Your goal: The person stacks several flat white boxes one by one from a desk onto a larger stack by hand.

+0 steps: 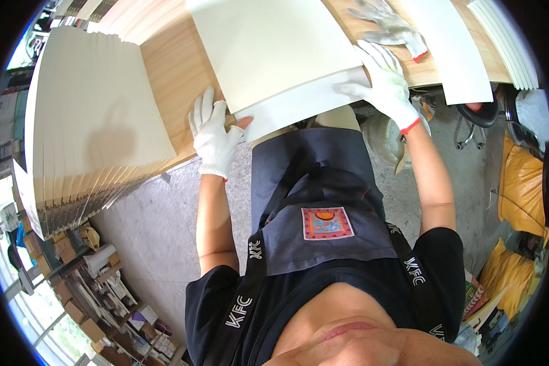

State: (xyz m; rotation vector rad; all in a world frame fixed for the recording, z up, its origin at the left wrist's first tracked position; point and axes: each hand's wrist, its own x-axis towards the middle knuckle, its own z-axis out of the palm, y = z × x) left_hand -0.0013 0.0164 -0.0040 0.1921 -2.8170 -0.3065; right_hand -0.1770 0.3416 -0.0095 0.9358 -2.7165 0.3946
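Note:
A large cream sheet (274, 49) lies on the wooden table in front of me. From under its near edge a white sheet (311, 100) sticks out over the table's front edge. My left hand (215, 134), in a white glove with bare thumb tip, rests at the left near corner, fingers apart on the wood and thumb beside the white sheet. My right hand (385, 82), in a white glove with red cuff, lies along the right edge. Its fingers are stretched out and its thumb lies over the white sheet. The undersides of both hands are hidden.
A tall stack of cream boards (91, 104) stands at the left on the wooden table (174, 67). A spare glove (390, 27) lies beyond my right hand, near a white strip (451, 49) and more stacked sheets (506, 43). A stool (479, 114) and yellow sacks (521, 183) stand right.

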